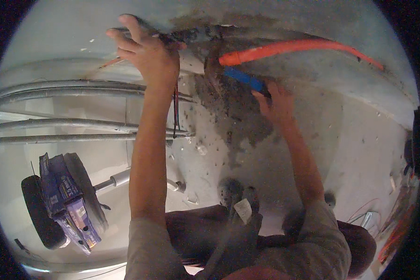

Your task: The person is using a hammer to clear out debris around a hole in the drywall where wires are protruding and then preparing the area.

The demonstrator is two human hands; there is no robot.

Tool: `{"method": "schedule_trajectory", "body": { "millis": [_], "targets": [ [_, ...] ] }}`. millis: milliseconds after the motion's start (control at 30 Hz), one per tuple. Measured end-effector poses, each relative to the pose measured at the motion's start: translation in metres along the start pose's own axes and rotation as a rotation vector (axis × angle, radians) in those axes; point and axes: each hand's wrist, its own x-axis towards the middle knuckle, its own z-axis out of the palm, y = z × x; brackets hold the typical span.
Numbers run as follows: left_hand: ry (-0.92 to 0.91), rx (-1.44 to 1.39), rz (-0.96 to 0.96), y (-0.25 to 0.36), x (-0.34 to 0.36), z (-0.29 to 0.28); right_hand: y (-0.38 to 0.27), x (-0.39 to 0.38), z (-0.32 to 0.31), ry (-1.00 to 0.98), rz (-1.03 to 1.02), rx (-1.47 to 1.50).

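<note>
My right hand [279, 103] is closed round the dark end of a blue-handled tool [244, 78]. The tool's far end meets a dark, dirt-coloured piece [213, 63], and its kind is unclear. Just above it is the end of an orange flexible pipe [284, 48], which curves off to the right along the surface. Farther left, my left hand [147, 53] has its fingers stretched apart beside dark parts [184, 36] at the surface. Whether its thumb side touches these is hard to see. Thin dark and red wires [176, 109] hang beneath its wrist.
Several grey pipes [60, 122] run in from the left behind my left forearm. A wheeled piece with purple printed packs [70, 200] stands at the lower left. Below my hands, a dark wet patch and bits of debris [201, 149] mark the pale surface. Orange material [392, 245] lies at the lower right.
</note>
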Motion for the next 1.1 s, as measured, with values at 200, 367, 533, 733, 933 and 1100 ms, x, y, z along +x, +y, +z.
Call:
{"method": "schedule_trajectory", "body": {
  "millis": [200,367,533,733,933,1100],
  "targets": [
    [0.02,-0.03,0.016,-0.008,-0.004,0.005,-0.002,-0.001,0.0,0.016,-0.055,0.077],
    [-0.048,-0.04,-0.011,0.0,0.001,-0.002,-0.001,-0.001,0.0,0.014,-0.026,0.02],
    [-0.001,-0.033,-0.017,-0.003,-0.002,0.003,0.004,-0.008,0.002,0.074,-0.119,-0.041],
    [-0.018,-0.008,0.028,0.003,0.003,-0.008,-0.007,0.001,-0.004,0.003,0.019,0.062],
    [-0.002,-0.056,-0.006,0.005,0.0,-0.003,0.001,-0.008,0.001,0.043,-0.025,-0.005],
    [-0.001,-0.156,-0.062,-0.007,-0.004,0.0,0.006,-0.016,0.006,0.087,-0.032,0.015]
  ]
}}
